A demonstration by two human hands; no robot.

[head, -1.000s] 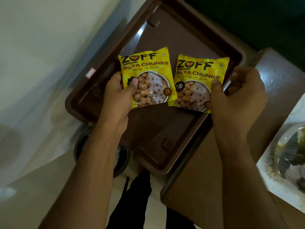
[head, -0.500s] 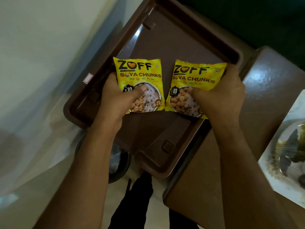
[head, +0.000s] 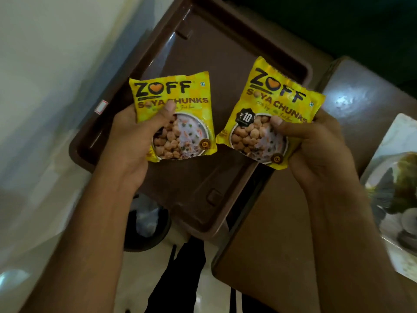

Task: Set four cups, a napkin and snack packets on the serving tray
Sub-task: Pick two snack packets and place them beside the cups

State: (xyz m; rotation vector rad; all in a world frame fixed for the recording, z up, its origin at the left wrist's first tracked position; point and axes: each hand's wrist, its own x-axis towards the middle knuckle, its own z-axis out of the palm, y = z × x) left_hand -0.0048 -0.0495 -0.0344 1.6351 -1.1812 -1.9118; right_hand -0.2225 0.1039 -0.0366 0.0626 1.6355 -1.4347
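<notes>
Packets lifted off the tray [head: 228, 53] since half a second ago: left hand [head: 133, 141] pinches left packet [head: 173, 114], right hand [head: 316, 150] pinches right packet [head: 268, 109], both above it. Placement undone; cups, napkin unseen.

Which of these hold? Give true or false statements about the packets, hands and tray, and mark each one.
1. Each hand holds one yellow packet. True: left hand grips the left packet, right hand the right packet.
2. Four cups stand on the tray. False: no cups are visible on it.
3. The packets read "Soya Chunks". True.
4. The tray is white. False: it is brown.
</notes>
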